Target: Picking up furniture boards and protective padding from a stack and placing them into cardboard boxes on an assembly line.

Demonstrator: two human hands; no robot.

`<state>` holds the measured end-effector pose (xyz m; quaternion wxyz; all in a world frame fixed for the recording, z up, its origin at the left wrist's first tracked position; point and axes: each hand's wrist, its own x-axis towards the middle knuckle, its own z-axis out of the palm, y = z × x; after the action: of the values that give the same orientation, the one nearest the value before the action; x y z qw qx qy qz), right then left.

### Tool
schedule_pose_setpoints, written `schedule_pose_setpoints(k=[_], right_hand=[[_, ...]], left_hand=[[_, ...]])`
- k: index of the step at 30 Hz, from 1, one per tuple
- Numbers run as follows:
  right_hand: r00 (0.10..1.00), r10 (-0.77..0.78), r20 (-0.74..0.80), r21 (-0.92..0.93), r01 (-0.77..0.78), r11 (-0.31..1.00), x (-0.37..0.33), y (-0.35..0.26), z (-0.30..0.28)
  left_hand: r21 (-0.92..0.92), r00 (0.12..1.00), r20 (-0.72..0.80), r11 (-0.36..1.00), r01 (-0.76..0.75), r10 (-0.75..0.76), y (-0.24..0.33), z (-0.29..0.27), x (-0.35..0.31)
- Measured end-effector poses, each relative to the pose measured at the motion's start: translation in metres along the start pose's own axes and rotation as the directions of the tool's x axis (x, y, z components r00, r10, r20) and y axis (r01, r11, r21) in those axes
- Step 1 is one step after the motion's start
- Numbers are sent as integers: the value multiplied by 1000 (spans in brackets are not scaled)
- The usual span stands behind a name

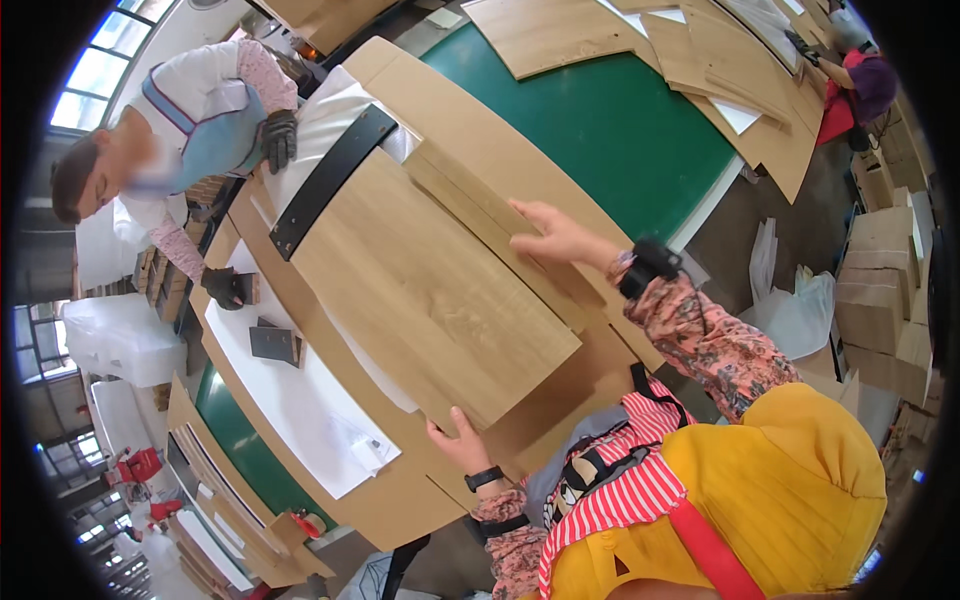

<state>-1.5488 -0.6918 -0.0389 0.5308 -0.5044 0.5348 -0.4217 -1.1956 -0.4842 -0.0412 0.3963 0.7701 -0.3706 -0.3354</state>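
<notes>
A stack of light wood-grain panels (430, 290) lies before me on cardboard, with a narrower wood-grain strip (480, 220) along its right side. Across the stack's far end runs a black strip (335, 180) with small holes near its ends. My left hand (462, 445) is at the near left corner of the top panel, thumb raised and fingers apart; whether it touches the edge I cannot tell. Beside the strip on the right, my right hand (560, 235) has its fingers stretched out, with nothing visible in it.
Across the table, a co-worker's gloved hand (280, 140) rests near white wrapping; the other gloved hand (222, 287) is at a small block. Another dark block (275, 343) sits on a white sheet (300, 400). Flat cardboard (530, 150) borders a green tabletop (610, 130). Boxes (880, 280) stand right.
</notes>
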Motion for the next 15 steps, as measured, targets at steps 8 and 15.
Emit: schedule_pose_setpoints(k=[8, 15], right_hand=[[999, 19, 36, -98, -15, 995, -17, 20, 30], [992, 113, -53, -154, -120, 981, -25, 35, 37]], left_hand=[[172, 996, -84, 984, 52, -38, -7, -7, 3], [194, 994, -82, 978, 82, -67, -7, -6, 2]])
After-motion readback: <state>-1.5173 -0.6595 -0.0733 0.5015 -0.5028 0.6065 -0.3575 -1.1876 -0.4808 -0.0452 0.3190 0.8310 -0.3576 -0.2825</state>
